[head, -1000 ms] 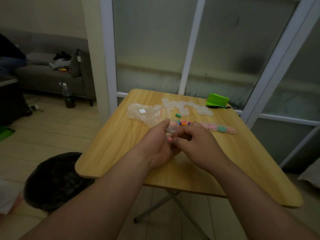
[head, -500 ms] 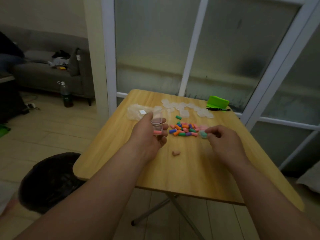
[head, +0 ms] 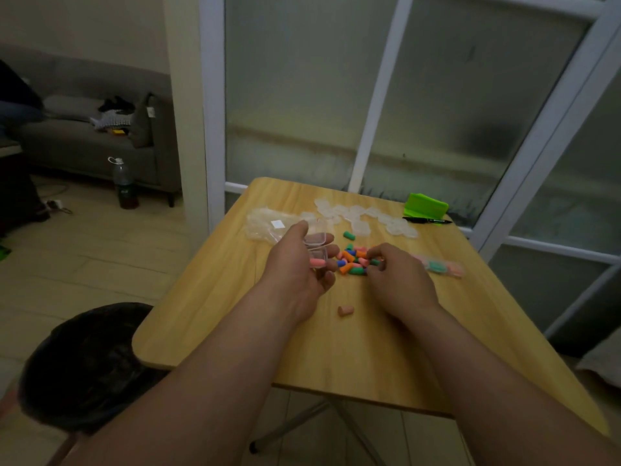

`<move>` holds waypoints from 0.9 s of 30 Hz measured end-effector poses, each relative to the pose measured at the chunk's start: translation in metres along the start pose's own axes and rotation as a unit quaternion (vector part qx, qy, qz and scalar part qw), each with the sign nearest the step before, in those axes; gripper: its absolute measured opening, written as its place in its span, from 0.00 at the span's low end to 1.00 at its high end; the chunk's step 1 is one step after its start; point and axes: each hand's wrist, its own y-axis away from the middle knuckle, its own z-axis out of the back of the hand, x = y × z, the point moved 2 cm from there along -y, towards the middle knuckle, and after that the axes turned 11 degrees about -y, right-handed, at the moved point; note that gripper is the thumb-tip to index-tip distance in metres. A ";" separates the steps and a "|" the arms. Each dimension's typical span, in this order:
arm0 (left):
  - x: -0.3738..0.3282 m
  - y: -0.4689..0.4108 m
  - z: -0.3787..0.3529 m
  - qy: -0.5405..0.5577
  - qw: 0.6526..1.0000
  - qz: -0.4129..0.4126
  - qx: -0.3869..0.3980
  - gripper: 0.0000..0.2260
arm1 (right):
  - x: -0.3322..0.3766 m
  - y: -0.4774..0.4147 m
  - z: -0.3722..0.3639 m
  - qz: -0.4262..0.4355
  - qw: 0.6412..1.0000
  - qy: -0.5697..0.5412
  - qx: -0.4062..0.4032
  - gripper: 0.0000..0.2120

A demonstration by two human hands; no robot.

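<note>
Light-wood folding worktop (head: 235,314), rounded corners, set right up against frosted glass doors (head: 295,95) w/ white frames. Room is dim.

Left grip (head: 295,267) is clenched round a small clear case (head: 317,243) with its lid open; a pink plug (head: 317,263) lies against its fingers. Right grip (head: 396,280) is at 3 o'clock of it, fingertips pinching a green plug (head: 374,262) at the edge of the plug pile (head: 351,260). The pile is mixed orange, blue, pink and green, mid-worktop, btw. both grips.

A lone peach plug (head: 345,310) lies at 6 o'clock of the pile, apart from it. A stray green one (head: 349,235) is at 12. Empty clear cases (head: 363,216) are scattered at 12–1 o'clock near the far edge. A plastic bag (head: 268,223) is at 10. A row of filled cases (head: 440,268) is at 3, just past the right grip. A green box-like thing (head: 426,205) and a black pen (head: 426,220) sit at 1–2, in the far corner.

Off the worktop: a black bin bag (head: 87,361) at 8 o'clock, a grey sofa (head: 84,142) at 10 far back, and a dark bottle (head: 123,183) upright on the pale wood-look floor (head: 100,264) in front of it.
</note>
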 end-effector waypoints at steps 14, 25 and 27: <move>0.002 -0.001 -0.001 -0.017 1.000 -0.001 -0.013 0.21 | 0.008 -0.009 -0.008 -0.026 0.999 0.024 -0.019 0.10; 0.003 0.002 -0.003 -0.029 0.999 -0.005 -0.018 0.22 | -0.015 0.011 0.018 -0.017 0.995 -0.075 -0.066 0.02; 0.005 0.002 -0.003 -0.032 0.999 -0.001 -0.016 0.22 | -0.021 0.015 0.021 -0.018 0.992 -0.109 -0.068 0.01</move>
